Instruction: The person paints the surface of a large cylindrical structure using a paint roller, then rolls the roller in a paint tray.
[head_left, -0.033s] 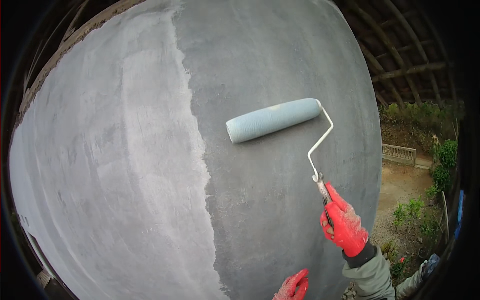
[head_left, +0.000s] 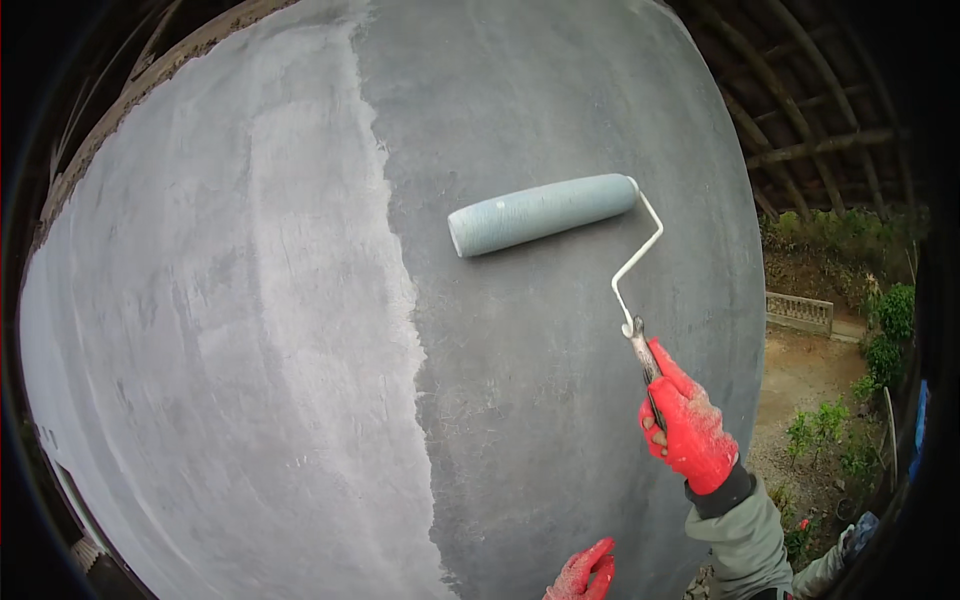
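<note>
A paint roller [head_left: 545, 215] with a pale blue-grey sleeve lies against the dark grey part of the wall [head_left: 530, 400], tilted a little up to the right. Its white bent wire frame runs down to a dark, paint-smeared handle [head_left: 641, 358]. In a red, dusty glove, my right hand [head_left: 693, 420] is closed around that handle, its index finger stretched along it. My left hand [head_left: 582, 575], gloved in red too, shows only partly at the lower edge. Its fingers are apart with nothing between them, close to the wall. Left of the roller, a lighter grey coat [head_left: 320, 380] meets the dark area along a ragged vertical edge.
A roof of wooden poles [head_left: 820, 145] hangs over the upper right. Beyond the wall's right side lie bare ground [head_left: 795, 375], a low balustrade [head_left: 800, 310] and green shrubs [head_left: 893, 310]. Something blue [head_left: 920, 415] stands at the far right.
The roller has moved a little upward on the dark wall, with my right hand rising along with it. My left hand has barely shifted.
</note>
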